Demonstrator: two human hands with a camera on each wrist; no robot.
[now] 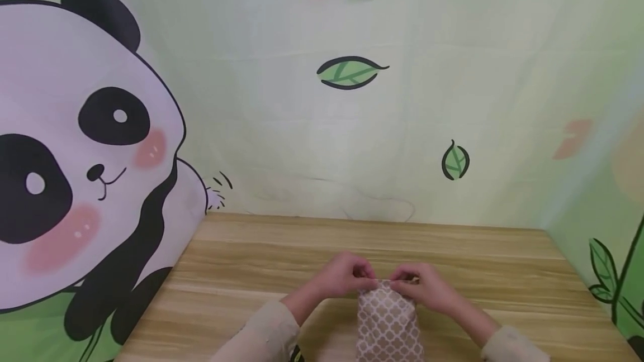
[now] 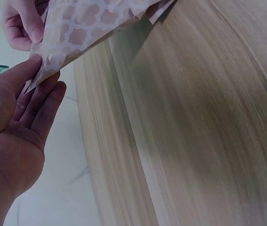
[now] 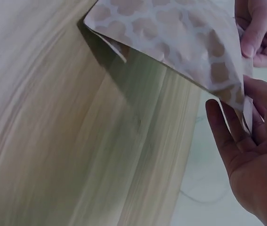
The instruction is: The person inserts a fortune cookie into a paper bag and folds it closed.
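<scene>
Both hands hold the far edge of a tan paper bag (image 1: 388, 323) printed with a white lattice. In the head view my left hand (image 1: 347, 275) pinches its left corner, and my right hand (image 1: 425, 286) pinches the right corner a short way across. The left wrist view shows the left thumb on top of the paper, with the fingers (image 2: 44, 106) underneath. In the right wrist view the right hand (image 3: 260, 155) has the bag's pointed corner between thumb and fingers. The bag slopes over the table, its near end cut off by the bottom of the head view.
A wood-grain table (image 1: 251, 272) lies under the hands. Behind it hangs a pale green backdrop (image 1: 282, 144) with printed leaves, and a large printed panda (image 1: 85, 127) fills the left side. A small dark and yellow item (image 1: 297, 354) shows beside the left sleeve.
</scene>
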